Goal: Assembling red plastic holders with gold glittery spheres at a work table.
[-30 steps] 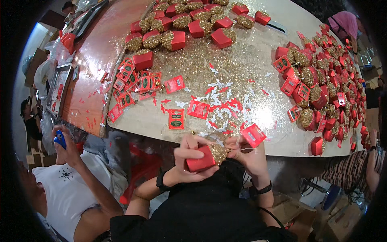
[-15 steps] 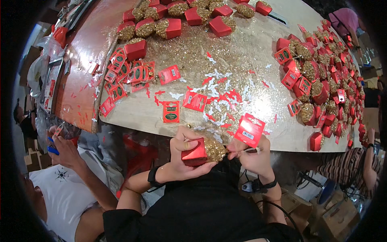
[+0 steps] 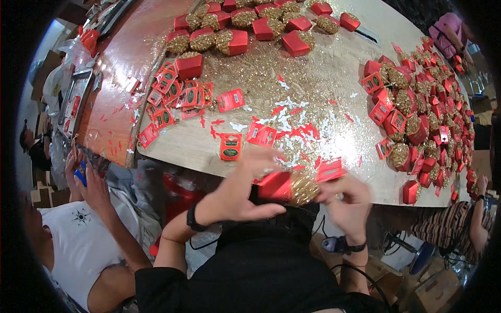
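A red box-shaped ornament (image 3: 275,187) with a gold glitter end hangs in front of me just off the table's near edge, smeared by motion. My right hand (image 3: 348,203) is closed in a pinch at the tip of its gold end, where a red card tag (image 3: 330,169) sticks up above the fingers. My left hand (image 3: 241,190) is spread around the ornament's red end, thumb below and fingers above, seemingly apart from it. Beyond the left hand, a red card with dark ovals (image 3: 230,147) and another red card (image 3: 260,134) lie on the table.
Scraps of red and white (image 3: 292,125) litter the glitter-strewn table (image 3: 334,68). A heap of red tags (image 3: 175,96) lies left. Finished-looking red-and-gold ornaments (image 3: 417,115) crowd the right side, others (image 3: 229,41) the far side. At left, another person's hand (image 3: 96,190) holds a blue-handled tool (image 3: 80,175).
My left hand has opened from around the ornament's red box. The ornament and my right hand have shifted right in the picture. The card tag is now tilted. The whole view has shifted slightly.
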{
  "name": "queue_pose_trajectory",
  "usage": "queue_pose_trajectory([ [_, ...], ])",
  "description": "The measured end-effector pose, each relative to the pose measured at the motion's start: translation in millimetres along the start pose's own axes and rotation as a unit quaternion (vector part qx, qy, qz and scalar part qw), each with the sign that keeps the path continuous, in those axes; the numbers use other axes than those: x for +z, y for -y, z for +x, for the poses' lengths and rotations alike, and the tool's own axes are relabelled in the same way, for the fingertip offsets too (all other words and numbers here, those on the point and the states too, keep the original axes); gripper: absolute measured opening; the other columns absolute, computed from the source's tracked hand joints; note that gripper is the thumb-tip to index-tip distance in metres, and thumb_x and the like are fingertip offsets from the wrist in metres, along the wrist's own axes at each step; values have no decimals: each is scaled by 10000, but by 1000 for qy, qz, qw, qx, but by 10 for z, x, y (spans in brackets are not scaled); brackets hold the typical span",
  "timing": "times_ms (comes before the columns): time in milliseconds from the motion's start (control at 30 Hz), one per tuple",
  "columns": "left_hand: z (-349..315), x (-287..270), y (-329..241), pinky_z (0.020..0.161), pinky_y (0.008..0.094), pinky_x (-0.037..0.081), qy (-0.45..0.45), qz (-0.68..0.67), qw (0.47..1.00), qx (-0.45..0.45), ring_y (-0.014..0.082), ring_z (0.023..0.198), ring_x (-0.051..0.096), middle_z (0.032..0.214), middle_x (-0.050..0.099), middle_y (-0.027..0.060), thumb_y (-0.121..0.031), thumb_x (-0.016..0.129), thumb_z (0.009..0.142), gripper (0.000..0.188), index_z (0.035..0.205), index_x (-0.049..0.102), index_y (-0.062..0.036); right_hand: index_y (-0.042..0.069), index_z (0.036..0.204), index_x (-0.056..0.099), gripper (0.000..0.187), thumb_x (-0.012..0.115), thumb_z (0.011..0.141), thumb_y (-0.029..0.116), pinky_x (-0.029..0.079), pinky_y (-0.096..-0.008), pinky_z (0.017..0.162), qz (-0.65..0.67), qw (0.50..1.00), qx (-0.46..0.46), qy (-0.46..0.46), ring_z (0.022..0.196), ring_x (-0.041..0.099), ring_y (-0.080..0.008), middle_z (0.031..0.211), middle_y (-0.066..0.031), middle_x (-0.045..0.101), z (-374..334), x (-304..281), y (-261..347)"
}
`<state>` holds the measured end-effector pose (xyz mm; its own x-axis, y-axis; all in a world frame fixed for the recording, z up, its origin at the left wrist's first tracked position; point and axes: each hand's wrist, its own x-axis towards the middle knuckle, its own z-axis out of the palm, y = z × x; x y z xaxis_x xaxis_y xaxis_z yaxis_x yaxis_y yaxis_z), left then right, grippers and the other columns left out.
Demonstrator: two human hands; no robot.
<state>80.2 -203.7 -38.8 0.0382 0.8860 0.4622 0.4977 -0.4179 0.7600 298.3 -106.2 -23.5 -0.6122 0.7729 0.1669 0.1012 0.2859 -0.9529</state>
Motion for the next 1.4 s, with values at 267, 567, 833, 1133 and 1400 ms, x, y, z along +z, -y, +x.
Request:
queue_pose_trajectory([
  [267, 377, -1261, 574, 859, 416, 436, -72, 504, 843, -172, 354, 1039, 506, 1113, 512, 176, -264, 660, 800, 508, 1197, 459, -20, -81, 1192, 497, 377, 563, 899, 147, 424, -385, 906, -527, 739, 26, -418, 1040, 549, -287, 1191, -203, 543, 288, -736, -207],
  [567, 992, -1380, 1228, 857, 457, 455, 122, 595, 731, -311, 362, 1067, 518, 1166, 512, 200, -306, 736, 680, 681, 1247, 445, -66, 43, 1042, 581, 394, 566, 669, -84, 465, -388, 866, -334, 864, -270, 261, 1025, 524, -296, 1135, -115, 538, 1192, 676, -627],
  [833, 851, -1621, 1441, 769, 440, 508, -125, 426, 858, -258, 368, 941, 583, 1098, 549, 212, -182, 629, 761, 463, 1159, 458, -19, -16, 966, 589, 167, 563, 803, 6, 477, -341, 817, -268, 919, -185, 221, 920, 591, -287, 900, -118, 600, 1258, 502, -595],
  [1133, 285, -324, -13, 790, 457, 539, -215, -555, 734, -328, 295, 988, 589, 1158, 529, 160, -85, 508, 868, 452, 1295, 359, -83, -76, 1150, 464, 307, 566, 890, 51, 506, -258, 930, 762, 554, 330, -61, 1044, 581, -236, 1154, -212, 537, 503, 149, -595],
  [1400, 46, 451, -137, 888, 291, 458, -207, -472, 808, -284, 148, 1034, 540, 1149, 511, 110, 0, 595, 833, 497, 1253, 337, -56, 19, 1023, 616, 189, 649, 839, 42, 489, -256, 811, 508, 843, 150, -96, 896, 597, -138, 994, -50, 630, 84, 395, -442],
])
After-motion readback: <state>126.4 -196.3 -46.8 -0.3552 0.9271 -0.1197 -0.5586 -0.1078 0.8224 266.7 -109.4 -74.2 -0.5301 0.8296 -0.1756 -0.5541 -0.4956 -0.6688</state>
